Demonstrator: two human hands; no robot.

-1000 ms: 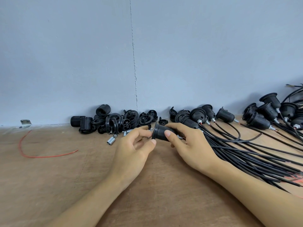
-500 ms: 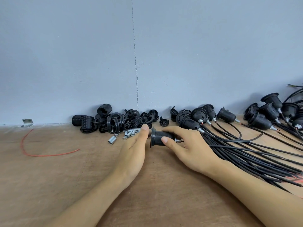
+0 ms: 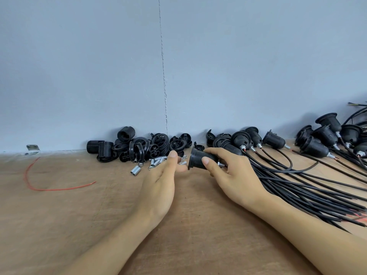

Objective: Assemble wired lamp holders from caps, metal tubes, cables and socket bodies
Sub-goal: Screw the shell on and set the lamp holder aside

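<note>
My right hand grips a black lamp holder, thumb on its ribbed body and fingers over the top, with a short metal tube showing at its rear end. My left hand lies just left of it, fingers straight and holding nothing, fingertips near the holder's wide rim. Beyond the left fingertips lie several small metal tubes. A pile of loose black caps and socket bodies sits against the wall. Black cables fan out to the right.
Several finished wired holders lie along the wall at the right. A loose red wire curves on the wooden table at the left. A small metal bracket sits at the wall's foot.
My left hand let go of the holder's rim and straightened out, sliding slightly left. My right hand kept the holder and lowered it a little toward the table.
</note>
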